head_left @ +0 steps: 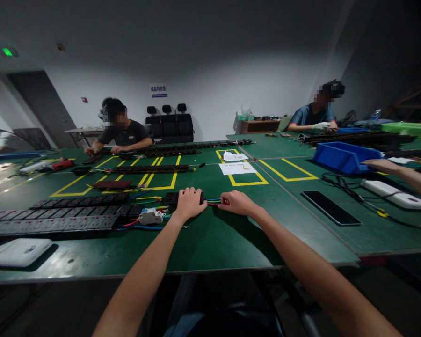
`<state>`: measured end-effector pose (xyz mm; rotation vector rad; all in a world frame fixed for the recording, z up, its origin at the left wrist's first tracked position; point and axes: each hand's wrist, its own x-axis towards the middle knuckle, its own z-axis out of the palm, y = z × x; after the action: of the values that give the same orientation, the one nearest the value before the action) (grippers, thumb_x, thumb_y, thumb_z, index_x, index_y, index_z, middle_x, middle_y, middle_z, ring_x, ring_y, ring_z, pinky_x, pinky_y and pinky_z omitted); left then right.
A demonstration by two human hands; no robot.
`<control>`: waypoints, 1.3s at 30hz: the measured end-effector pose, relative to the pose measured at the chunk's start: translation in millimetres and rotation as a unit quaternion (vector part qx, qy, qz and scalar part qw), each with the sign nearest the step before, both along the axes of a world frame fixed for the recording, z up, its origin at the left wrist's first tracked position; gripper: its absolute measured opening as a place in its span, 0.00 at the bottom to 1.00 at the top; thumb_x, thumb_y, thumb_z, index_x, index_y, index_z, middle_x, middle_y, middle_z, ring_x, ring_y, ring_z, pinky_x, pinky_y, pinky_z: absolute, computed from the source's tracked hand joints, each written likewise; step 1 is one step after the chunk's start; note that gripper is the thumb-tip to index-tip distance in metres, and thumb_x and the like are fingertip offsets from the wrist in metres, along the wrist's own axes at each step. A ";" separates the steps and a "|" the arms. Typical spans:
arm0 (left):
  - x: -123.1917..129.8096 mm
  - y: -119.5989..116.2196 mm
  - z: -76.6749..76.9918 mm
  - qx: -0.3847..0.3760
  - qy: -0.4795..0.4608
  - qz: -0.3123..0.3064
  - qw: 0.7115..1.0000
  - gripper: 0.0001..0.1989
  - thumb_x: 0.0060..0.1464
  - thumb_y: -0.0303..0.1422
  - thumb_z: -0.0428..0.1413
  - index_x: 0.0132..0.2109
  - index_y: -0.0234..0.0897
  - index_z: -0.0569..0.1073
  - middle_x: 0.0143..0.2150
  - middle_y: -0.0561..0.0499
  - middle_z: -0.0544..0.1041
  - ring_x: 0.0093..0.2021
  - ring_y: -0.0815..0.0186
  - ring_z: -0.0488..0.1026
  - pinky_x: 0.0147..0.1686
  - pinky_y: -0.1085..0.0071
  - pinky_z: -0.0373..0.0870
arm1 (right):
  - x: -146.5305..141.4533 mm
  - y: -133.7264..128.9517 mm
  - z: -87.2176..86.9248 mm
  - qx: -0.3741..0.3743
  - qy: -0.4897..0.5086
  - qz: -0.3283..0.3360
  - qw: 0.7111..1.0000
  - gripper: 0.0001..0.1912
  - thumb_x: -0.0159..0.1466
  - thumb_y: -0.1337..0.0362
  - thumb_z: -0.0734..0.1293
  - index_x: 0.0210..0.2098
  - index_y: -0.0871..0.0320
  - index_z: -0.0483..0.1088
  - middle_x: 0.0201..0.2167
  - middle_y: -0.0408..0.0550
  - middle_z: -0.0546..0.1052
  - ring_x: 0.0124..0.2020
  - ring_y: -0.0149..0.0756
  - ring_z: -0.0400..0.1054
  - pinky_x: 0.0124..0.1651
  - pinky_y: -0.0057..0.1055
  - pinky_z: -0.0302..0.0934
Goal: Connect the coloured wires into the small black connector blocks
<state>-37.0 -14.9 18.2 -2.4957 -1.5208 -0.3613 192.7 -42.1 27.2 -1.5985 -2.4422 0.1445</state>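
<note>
My left hand [189,205] lies over the end of a small black block [172,197], its fingers bent down around it. The block looks like part of a power strip, though the palm hides much of it. From its right end come thin red, green and blue wires [214,201]. My right hand [239,203] has its fingers closed in a pinch on the red wire. Left of my hands lie rows of black power strips [52,222] with red-marked sockets. A white circuit breaker [150,216] with coloured wires sits at their right end.
A phone [330,208], a white power bank [395,194] with black cables and a blue bin [345,157] are on the right, where another person's hand [381,164] reaches in. A white box [19,252] lies front left. Papers [237,168] lie ahead. Co-workers sit across the table.
</note>
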 end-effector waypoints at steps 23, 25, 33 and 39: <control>0.7 -1.0 0.0 0.002 0.000 0.003 1.000 0.21 0.63 0.47 0.51 0.53 0.38 0.73 0.50 0.39 0.75 0.53 0.48 0.69 0.53 0.53 0.59 | -1.3 -3.0 1.7 0.004 -0.006 -0.008 1.000 0.11 0.67 0.53 0.69 0.36 0.55 0.74 0.32 0.47 0.79 0.33 0.36 0.71 0.30 0.28 0.48; 0.8 -1.1 0.7 0.002 0.000 0.001 1.000 0.21 0.63 0.47 0.51 0.53 0.38 0.73 0.49 0.39 0.75 0.52 0.48 0.69 0.52 0.53 0.60 | -1.1 -2.6 1.4 0.004 -0.004 -0.007 1.000 0.11 0.67 0.53 0.69 0.36 0.54 0.75 0.32 0.46 0.79 0.33 0.36 0.71 0.30 0.28 0.48; 0.6 -0.4 -0.5 0.014 0.006 -0.004 1.000 0.21 0.63 0.47 0.51 0.53 0.37 0.73 0.48 0.39 0.76 0.51 0.49 0.69 0.51 0.54 0.60 | -0.2 -1.8 1.2 0.002 -0.001 -0.002 1.000 0.11 0.67 0.54 0.69 0.36 0.54 0.75 0.32 0.46 0.79 0.32 0.35 0.71 0.29 0.27 0.47; 0.9 -0.3 -2.3 0.013 0.004 0.006 1.000 0.20 0.62 0.47 0.52 0.53 0.39 0.73 0.49 0.39 0.75 0.53 0.48 0.69 0.52 0.53 0.60 | -0.1 -1.9 0.8 0.005 -0.002 0.002 1.000 0.11 0.67 0.53 0.68 0.36 0.54 0.75 0.33 0.46 0.80 0.32 0.36 0.71 0.30 0.28 0.49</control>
<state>-36.1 -15.2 15.9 -2.4645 -1.5164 -0.3665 192.6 -44.0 28.0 -1.5928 -2.4450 0.1290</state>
